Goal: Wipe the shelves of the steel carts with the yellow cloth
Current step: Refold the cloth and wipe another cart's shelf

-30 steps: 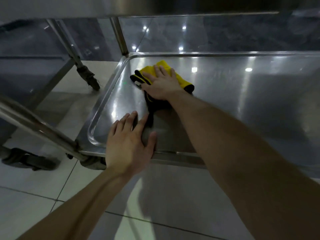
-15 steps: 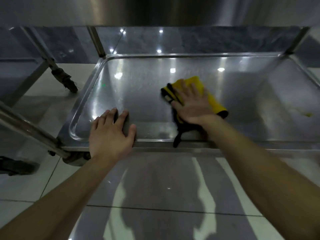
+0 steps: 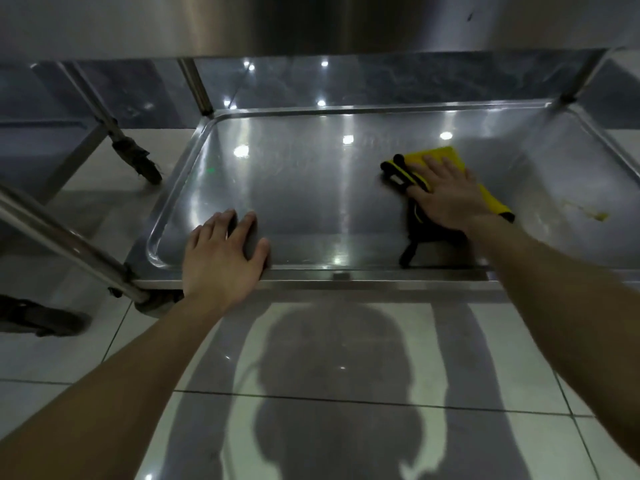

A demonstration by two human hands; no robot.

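The head camera is looking down at the low shelf of a steel cart. The shelf is shiny, with a raised rim all around it. Lights are shining back off it as small white dots.

The right hand is lying flat on the cloth, on the right part of the shelf. The fingers are spread wide and pointing to the far side. The palm is pressing down on the cloth, not pinching it. The yellow part is sticking out past the fingertips on the far side and past the hand on the right. A black edge is showing to the left of the fingers, and a dark end is hanging out near the wrist, close to the near rim.

The left hand is resting open on the near rim at the left part of the shelf. It is holding nothing. It is well apart from the cloth.

A small yellow stain is sitting on the shelf to the right of the cloth. A caster of another cart is standing on the tiled floor to the far left. A person's shadow is falling on the floor.
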